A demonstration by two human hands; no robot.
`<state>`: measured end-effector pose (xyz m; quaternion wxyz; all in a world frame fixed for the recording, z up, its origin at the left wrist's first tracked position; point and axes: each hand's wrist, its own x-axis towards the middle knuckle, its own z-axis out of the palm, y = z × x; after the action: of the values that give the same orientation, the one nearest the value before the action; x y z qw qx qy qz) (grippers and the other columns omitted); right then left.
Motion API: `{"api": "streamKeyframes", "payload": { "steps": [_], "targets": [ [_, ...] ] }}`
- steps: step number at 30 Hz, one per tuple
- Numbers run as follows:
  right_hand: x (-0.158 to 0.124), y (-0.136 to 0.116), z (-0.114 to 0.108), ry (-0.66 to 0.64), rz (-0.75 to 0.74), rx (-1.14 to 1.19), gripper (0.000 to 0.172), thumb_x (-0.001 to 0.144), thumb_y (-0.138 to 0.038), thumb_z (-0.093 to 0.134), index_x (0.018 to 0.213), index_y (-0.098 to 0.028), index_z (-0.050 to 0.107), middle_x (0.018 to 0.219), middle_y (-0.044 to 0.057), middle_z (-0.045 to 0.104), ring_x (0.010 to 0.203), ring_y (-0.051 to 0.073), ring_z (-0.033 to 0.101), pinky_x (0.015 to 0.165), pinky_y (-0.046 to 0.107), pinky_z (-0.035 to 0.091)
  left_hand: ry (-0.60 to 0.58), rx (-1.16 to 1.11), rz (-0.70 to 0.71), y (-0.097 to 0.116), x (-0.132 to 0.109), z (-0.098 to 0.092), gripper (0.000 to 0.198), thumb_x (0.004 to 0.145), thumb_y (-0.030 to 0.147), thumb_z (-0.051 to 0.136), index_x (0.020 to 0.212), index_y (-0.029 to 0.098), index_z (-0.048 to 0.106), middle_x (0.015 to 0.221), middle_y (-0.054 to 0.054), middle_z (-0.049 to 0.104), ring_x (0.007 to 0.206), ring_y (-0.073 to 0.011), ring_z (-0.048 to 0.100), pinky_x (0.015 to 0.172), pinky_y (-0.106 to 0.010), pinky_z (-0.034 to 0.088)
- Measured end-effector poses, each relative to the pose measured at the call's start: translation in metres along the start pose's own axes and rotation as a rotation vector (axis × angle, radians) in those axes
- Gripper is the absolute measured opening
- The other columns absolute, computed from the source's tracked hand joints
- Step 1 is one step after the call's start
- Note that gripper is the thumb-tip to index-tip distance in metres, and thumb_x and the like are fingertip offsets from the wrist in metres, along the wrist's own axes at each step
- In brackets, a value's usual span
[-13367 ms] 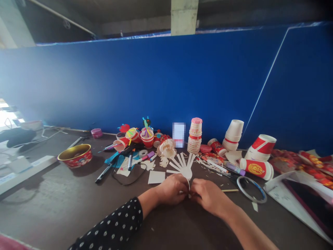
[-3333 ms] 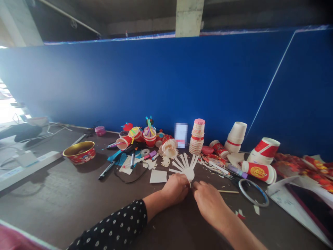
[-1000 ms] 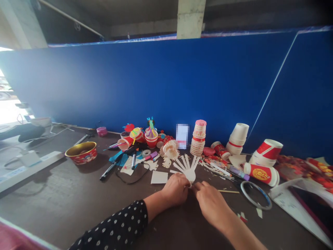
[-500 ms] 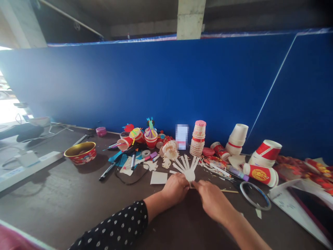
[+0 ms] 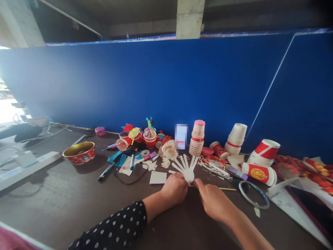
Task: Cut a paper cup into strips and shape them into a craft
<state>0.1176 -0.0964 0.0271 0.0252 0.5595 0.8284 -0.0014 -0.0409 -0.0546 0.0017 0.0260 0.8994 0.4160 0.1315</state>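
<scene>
A white paper cup cut into splayed strips lies flat on the dark table. My left hand is closed, its fingers pinched on the near edge of the cut cup's round base. My right hand meets it from the right, fingers pinched together at the same spot. What the fingertips work on is hidden between the two hands. A black sleeve with white dots covers my left forearm.
Behind the hands lie a white paper square, markers, decorated cups, a cup stack, tipped red-and-white cups and a tape ring. A red-and-gold bowl stands at the left. A blue partition closes the back.
Both hands stay pinched at the cut cup's base; my right hand has shifted slightly nearer it. The view has moved a little.
</scene>
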Motion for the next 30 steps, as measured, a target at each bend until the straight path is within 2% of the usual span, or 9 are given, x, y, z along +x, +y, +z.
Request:
{"api": "streamKeyframes", "payload": {
  "steps": [7, 13, 21, 28, 30],
  "targets": [
    [-0.001, -0.001, 0.002, -0.014, 0.005, -0.019, 0.052, 0.072, 0.002, 0.037, 0.123, -0.008, 0.042, 0.086, 0.016, 0.068, 0.075, 0.025, 0.064, 0.056, 0.028, 0.034, -0.006, 0.062, -0.025, 0.003, 0.001, 0.002, 0.021, 0.079, 0.015, 0.043, 0.074, 0.013, 0.063, 0.085, -0.008, 0.062, 0.082, -0.0204, 0.056, 0.077, -0.031, 0.043],
    [0.0, -0.003, 0.007, -0.003, -0.008, -0.049, 0.067, 0.069, 0.004, 0.037, 0.135, -0.003, 0.029, 0.089, 0.019, 0.068, 0.081, 0.026, 0.064, 0.063, 0.028, 0.04, -0.003, 0.053, -0.037, 0.002, 0.001, 0.001, 0.018, 0.079, 0.017, 0.046, 0.078, 0.013, 0.063, 0.086, -0.009, 0.062, 0.081, -0.0196, 0.056, 0.076, -0.031, 0.044],
    [0.002, -0.004, 0.01, 0.031, -0.03, -0.041, 0.075, 0.067, 0.007, 0.035, 0.139, -0.009, 0.024, 0.117, 0.021, 0.057, 0.095, 0.026, 0.061, 0.078, 0.031, 0.044, -0.051, 0.105, -0.018, 0.002, 0.003, 0.001, 0.022, 0.082, 0.018, 0.044, 0.074, 0.012, 0.064, 0.083, -0.01, 0.061, 0.082, -0.0213, 0.055, 0.076, -0.032, 0.044],
    [0.004, -0.006, 0.016, 0.084, -0.075, 0.049, 0.071, 0.067, 0.007, 0.035, 0.136, -0.002, 0.027, 0.128, 0.025, 0.046, 0.114, 0.026, 0.05, 0.092, 0.035, 0.039, -0.053, 0.161, 0.02, 0.0, 0.004, 0.008, 0.021, 0.081, 0.021, 0.044, 0.077, 0.013, 0.063, 0.082, -0.01, 0.057, 0.081, -0.0219, 0.053, 0.071, -0.033, 0.046],
    [0.004, -0.005, 0.015, 0.067, -0.059, 0.093, 0.068, 0.069, 0.005, 0.035, 0.137, -0.001, 0.025, 0.126, 0.025, 0.048, 0.113, 0.025, 0.051, 0.092, 0.034, 0.039, -0.064, 0.167, 0.018, 0.0, 0.004, 0.007, 0.022, 0.081, 0.022, 0.044, 0.078, 0.013, 0.063, 0.083, -0.01, 0.057, 0.08, -0.0221, 0.053, 0.071, -0.034, 0.047]
  ]
}}
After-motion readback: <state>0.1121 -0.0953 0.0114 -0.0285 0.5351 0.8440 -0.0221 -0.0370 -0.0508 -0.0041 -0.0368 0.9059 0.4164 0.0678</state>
